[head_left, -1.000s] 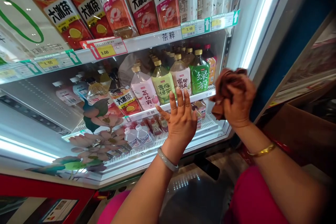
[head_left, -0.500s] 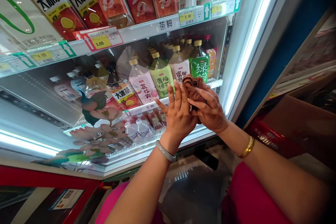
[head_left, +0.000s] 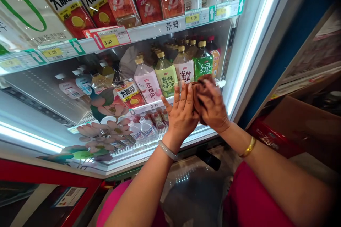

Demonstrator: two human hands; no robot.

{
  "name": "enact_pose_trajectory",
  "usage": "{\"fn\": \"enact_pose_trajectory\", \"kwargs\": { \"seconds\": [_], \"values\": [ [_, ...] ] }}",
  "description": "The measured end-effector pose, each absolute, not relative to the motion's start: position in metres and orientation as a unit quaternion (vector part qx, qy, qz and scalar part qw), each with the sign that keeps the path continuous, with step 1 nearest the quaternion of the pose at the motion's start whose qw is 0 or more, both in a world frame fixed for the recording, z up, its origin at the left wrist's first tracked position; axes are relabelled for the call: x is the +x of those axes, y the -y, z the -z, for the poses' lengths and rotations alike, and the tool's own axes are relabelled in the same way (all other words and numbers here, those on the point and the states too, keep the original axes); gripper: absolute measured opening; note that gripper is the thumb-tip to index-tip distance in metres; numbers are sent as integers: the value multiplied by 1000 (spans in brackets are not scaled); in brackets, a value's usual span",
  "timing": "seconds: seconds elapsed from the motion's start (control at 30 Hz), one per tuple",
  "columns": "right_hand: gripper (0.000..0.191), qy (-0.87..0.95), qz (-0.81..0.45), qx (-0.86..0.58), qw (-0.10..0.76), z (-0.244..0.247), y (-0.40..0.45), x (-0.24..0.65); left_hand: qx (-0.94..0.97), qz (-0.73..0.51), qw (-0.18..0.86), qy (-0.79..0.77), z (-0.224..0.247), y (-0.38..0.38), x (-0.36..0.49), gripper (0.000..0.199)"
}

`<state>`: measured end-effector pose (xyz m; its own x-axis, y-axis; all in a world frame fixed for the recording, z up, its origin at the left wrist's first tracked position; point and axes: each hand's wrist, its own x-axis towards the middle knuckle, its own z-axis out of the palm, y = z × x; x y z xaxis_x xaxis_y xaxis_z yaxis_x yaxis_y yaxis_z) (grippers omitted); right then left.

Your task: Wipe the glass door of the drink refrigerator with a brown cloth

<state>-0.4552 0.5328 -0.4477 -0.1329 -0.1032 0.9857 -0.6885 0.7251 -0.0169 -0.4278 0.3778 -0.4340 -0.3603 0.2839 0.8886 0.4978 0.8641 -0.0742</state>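
Observation:
A crumpled brown cloth is bunched between my two hands, in front of the drinks fridge. My right hand, its fingers smeared by motion, grips the cloth from the right. My left hand is beside it with its fingers stretched out and spread, palm turned away toward the fridge. The edge of this hand meets the cloth. Whether the left palm touches glass, I cannot tell. Behind the fingertips stand a green-labelled bottle, a peach oolong bottle and a yellow-green bottle.
An upper shelf edge with price tags bears cartons of iced tea. Pink lotus flowers show at the lower left, seemingly a decal. A bright light strip runs down the right side, and a cardboard box is farther right.
My right hand has shifted over the cloth and its fingers are now blurred. The cloth has been bunched differently. My left hand stays spread, slightly lower. The view has shifted a little.

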Motion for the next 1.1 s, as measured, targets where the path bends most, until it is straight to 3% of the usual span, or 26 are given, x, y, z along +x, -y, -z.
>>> {"fn": "enact_pose_trajectory", "kwargs": {
  "seconds": [0.13, 0.27, 0.4, 0.5, 0.63, 0.77, 0.83, 0.93, 1.1],
  "values": [
    [34, 699, -181, 341, 602, 459, -522, -451, -262, 96, 496, 822, 440, -362, -423, 94],
    [27, 719, -121, 400, 555, 461, -563, -462, -248, 74, 424, 868, 448, -342, -410, 97],
    [31, 729, -195, 263, 601, 446, -582, -472, -222, 57, 431, 873, 457, -334, -404, 92],
    [45, 723, -228, 197, 621, 445, -552, -466, -208, 69, 442, 870, 460, -335, -404, 90],
    [38, 732, -152, 302, 592, 466, -506, -448, -214, 66, 478, 849, 462, -330, -406, 86],
    [29, 716, -98, 415, 553, 482, -531, -448, -226, 45, 473, 850, 463, -320, -405, 85],
    [30, 733, -115, 426, 517, 479, -560, -457, -227, 44, 454, 860, 464, -318, -403, 86],
    [41, 744, -178, 344, 545, 467, -581, -468, -222, 47, 447, 866, 466, -321, -403, 87],
    [49, 722, -236, 295, 580, 465, -531, -450, -200, 54, 463, 862, 471, -329, -406, 85]
  ]
}}
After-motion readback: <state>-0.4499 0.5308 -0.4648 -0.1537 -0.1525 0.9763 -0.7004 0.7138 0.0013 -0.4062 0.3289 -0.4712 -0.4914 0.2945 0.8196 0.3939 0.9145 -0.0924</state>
